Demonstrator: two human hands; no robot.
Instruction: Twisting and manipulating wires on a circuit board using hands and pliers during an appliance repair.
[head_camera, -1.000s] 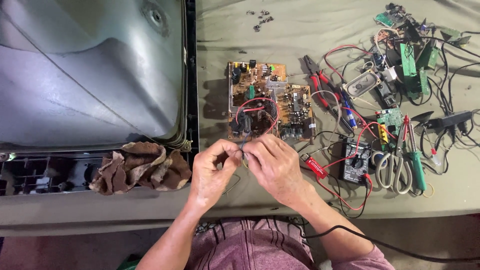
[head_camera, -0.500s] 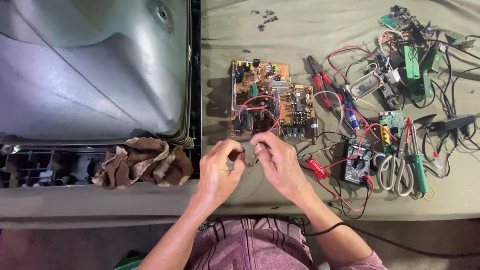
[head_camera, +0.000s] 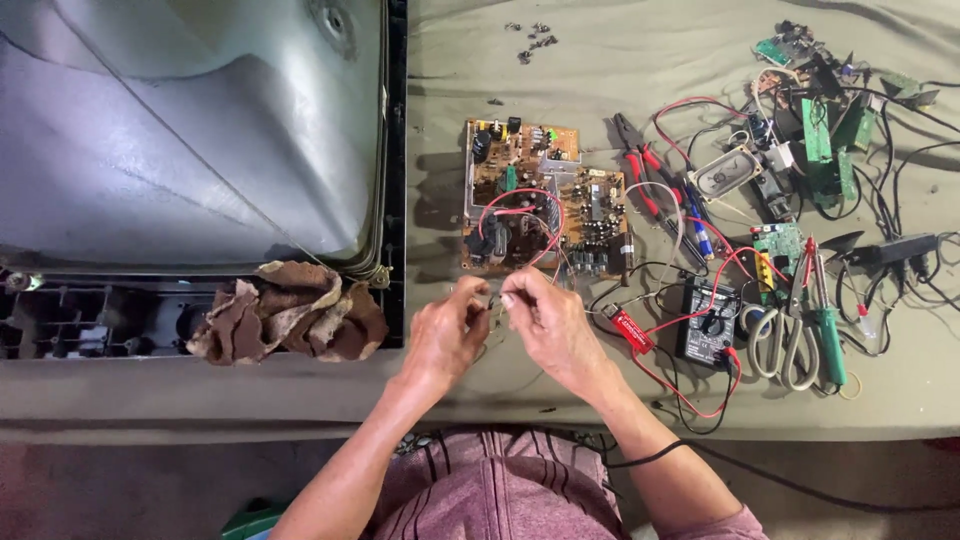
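My left hand (head_camera: 447, 335) and my right hand (head_camera: 545, 325) meet over the olive cloth just in front of a brown circuit board (head_camera: 540, 205) with red wires looping over it. The fingertips of both hands pinch a small thin part, perhaps a wire or a component lead (head_camera: 492, 303), held between them; it is too small to make out. The board lies flat a little beyond my fingers, apart from them.
A large grey picture tube (head_camera: 190, 130) in its dark frame fills the left. A brown rag (head_camera: 290, 315) lies by it. To the right lie red-handled pliers (head_camera: 640, 160), a black multimeter (head_camera: 710, 320), scissors (head_camera: 780, 340), a green-handled soldering iron (head_camera: 828, 335), a speaker (head_camera: 725, 172), green boards and tangled wires.
Both hands stay together at the same spot, with the fingertips shifting slightly on the small part. The view has drifted a little; nothing else has moved.
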